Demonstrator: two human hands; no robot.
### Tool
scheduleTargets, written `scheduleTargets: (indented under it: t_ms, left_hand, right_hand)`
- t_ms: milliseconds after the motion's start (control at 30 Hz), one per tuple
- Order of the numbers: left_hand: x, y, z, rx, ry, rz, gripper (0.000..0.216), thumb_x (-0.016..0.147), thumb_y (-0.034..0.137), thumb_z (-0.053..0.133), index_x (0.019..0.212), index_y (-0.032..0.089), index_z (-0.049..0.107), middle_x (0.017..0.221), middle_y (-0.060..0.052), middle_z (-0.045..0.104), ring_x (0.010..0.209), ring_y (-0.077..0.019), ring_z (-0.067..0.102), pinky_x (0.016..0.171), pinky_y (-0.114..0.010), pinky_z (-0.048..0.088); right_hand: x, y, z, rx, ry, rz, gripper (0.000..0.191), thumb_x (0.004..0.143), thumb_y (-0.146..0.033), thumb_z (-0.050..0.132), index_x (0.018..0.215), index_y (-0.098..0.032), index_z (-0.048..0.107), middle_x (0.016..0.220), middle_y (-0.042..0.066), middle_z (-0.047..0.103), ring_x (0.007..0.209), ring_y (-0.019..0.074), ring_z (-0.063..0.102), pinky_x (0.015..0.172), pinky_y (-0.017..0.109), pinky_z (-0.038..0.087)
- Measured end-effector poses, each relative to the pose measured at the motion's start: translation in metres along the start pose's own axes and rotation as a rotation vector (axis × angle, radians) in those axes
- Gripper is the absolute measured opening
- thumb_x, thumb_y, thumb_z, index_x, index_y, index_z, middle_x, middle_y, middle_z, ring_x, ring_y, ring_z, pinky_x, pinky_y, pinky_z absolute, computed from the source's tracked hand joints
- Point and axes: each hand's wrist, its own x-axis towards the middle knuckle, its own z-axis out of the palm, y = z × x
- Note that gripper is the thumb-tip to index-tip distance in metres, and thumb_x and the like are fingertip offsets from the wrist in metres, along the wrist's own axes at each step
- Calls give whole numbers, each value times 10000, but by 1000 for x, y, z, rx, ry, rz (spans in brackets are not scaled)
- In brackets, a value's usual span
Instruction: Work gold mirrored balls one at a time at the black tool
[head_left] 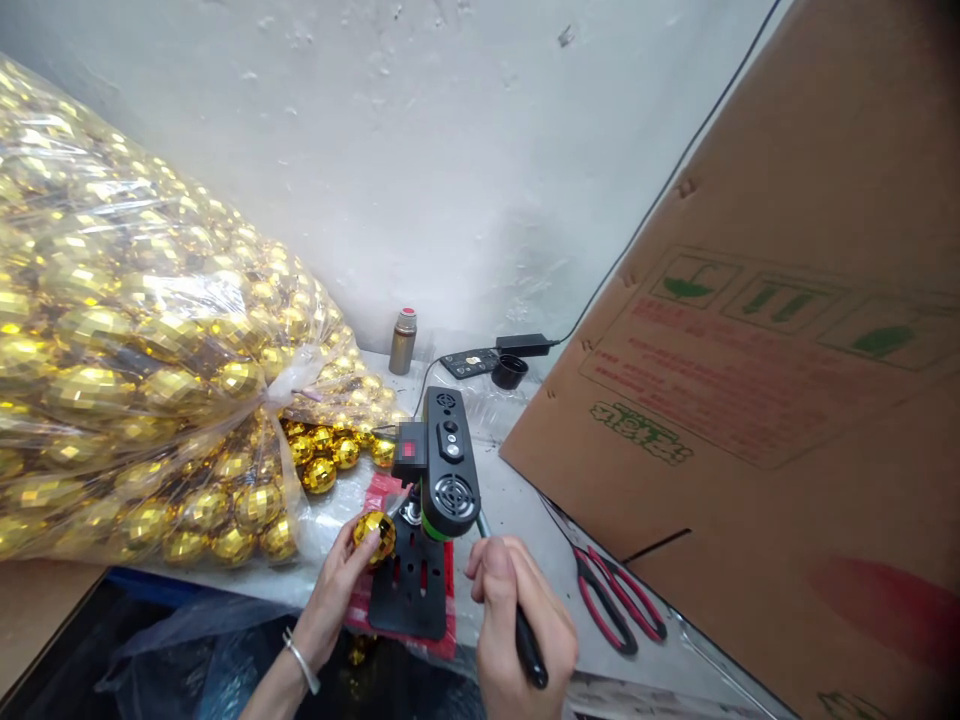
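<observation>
A gold mirrored ball (379,541) is held in my left hand (337,585), its fingers closed around it. The ball is beside a small black machine (450,455) with a vented, rounded top and a slotted black base (409,600). My right hand (517,625) is wrapped around the black handle (530,655) of a metal rod. The rod reaches up to the right side of the machine; whether it is joined there is hidden. A small black box with a red switch (408,450) sits at the machine's left side.
A large clear bag (135,400) of gold balls fills the left, with several loose gold balls (319,475) by its mouth. Red-handled pliers (611,600) lie right of my hand. A cardboard box (750,400) leans on the right. Behind stand a small bottle (403,342) and black cap (510,372).
</observation>
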Motion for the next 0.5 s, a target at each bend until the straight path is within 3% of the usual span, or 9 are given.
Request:
scheduleTargets:
  t_ms: [133, 233, 367, 500]
  left_hand:
    - [2, -20, 8, 136, 32, 114, 733, 739, 708, 730, 1223, 177, 583, 1253, -139, 725, 1255, -353, 634, 1072, -454, 492]
    - [8, -30, 11, 314, 6, 217, 618, 790, 618, 706, 1220, 197, 569, 1214, -133, 737, 1180, -338, 676, 1033, -484, 515]
    - [9, -39, 8, 604, -23, 357, 543, 829, 486, 700, 1284, 218, 575, 1285, -142, 716, 1204, -359, 669, 1054, -570, 507]
    - [4, -43, 0, 711, -92, 492, 531, 842, 405, 719, 1311, 204, 574, 1323, -169, 698, 1241, -370, 656, 1061, -577, 529]
  right_hand:
    - [2, -1, -1, 3, -18, 30, 313, 1012, -69, 439, 734, -209, 477, 656, -39, 468, 600, 75, 504, 568, 197, 416]
    - [-2, 2, 0, 13, -20, -1, 290, 1002, -49, 434, 766, -206, 491, 677, -41, 465, 618, 71, 508, 586, 194, 419]
    - [-7, 5, -2, 21, -32, -16, 265, 995, -36, 429, 803, -202, 505, 704, -38, 477, 633, 69, 515, 595, 190, 427]
    - [-8, 5, -2, 30, -38, -33, 268, 995, -35, 420, 802, -202, 502, 711, -36, 482, 638, 70, 516, 593, 190, 424]
